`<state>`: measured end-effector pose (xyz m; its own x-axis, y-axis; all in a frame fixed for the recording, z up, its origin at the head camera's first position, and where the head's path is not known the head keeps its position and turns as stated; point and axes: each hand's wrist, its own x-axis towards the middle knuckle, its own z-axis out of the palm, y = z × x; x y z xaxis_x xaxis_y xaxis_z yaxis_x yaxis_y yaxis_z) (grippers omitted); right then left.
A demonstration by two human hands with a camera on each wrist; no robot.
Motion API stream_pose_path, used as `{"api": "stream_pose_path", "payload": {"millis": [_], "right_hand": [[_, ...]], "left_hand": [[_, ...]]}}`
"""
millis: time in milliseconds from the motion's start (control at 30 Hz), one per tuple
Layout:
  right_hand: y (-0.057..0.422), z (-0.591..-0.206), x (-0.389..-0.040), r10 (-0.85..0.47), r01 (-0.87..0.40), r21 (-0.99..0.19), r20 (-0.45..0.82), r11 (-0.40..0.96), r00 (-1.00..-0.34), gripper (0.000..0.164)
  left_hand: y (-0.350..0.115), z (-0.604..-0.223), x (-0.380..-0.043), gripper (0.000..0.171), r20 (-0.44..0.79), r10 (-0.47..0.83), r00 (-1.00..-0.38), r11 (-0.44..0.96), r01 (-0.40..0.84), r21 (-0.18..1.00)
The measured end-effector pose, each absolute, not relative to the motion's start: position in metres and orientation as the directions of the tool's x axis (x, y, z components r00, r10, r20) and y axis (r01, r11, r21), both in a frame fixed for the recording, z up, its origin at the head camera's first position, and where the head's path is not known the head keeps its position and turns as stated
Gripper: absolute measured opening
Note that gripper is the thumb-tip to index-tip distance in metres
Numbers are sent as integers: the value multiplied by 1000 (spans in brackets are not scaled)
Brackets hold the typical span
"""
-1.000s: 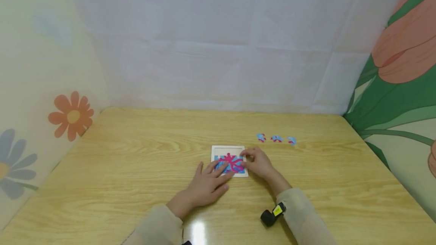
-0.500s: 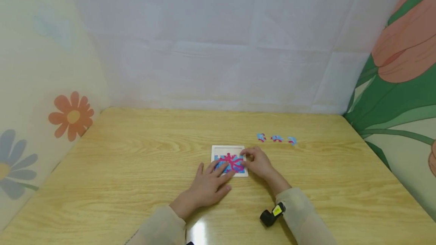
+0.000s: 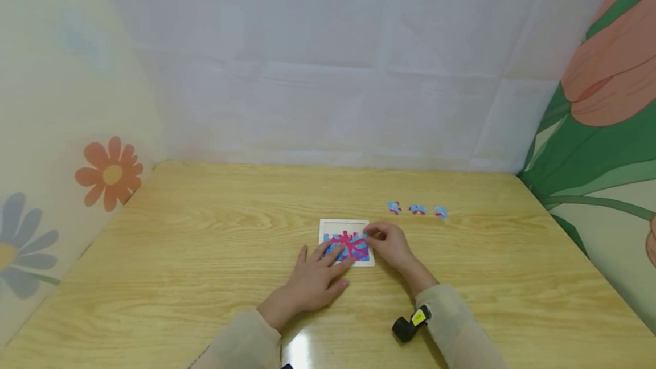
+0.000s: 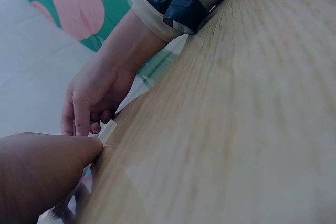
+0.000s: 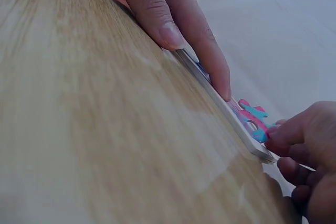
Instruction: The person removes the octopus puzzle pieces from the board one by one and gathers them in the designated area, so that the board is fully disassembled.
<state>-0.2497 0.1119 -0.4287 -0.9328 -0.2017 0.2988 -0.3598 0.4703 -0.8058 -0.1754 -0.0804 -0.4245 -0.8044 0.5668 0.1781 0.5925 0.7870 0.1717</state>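
A jigsaw puzzle in a square white tray [image 3: 346, 263] lies flat on the table, its lower part filled with pink and blue pieces and its far strip bare. My left hand [image 3: 311, 282] rests over the tray's lower left, fingers spread and straight on the pieces. At the tray's right edge, my right hand [image 3: 392, 246] pinches a pink and blue puzzle piece [image 5: 254, 113] between thumb and index finger. That piece tilts up above the tray in the right wrist view, and the fingertips hide part of it.
Three loose puzzle pieces lie in a row beyond the tray to the right: one nearest [image 3: 394, 207], one in the middle [image 3: 417, 209], and one farthest right [image 3: 441, 212]. A white cloth [image 3: 328, 73] hangs behind the wooden table [image 3: 205, 215].
My right thumb has moved up closer to the index fingertip at the tray's right edge. My left hand has slid slightly right over the pieces. The loose pieces lie as before.
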Motion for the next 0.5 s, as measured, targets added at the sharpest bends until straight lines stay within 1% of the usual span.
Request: {"api": "stream_pose_path", "payload": {"millis": [200, 500], "right_hand": [[112, -429, -250, -193, -347, -842, 291, 414, -937, 10], [110, -428, -249, -156, -281, -884, 239, 372, -958, 9]], "left_hand": [[-78, -423, -176, 43, 167, 558, -813, 790, 582, 191], [-78, -421, -175, 44, 122, 547, -828, 801, 560, 210]]}}
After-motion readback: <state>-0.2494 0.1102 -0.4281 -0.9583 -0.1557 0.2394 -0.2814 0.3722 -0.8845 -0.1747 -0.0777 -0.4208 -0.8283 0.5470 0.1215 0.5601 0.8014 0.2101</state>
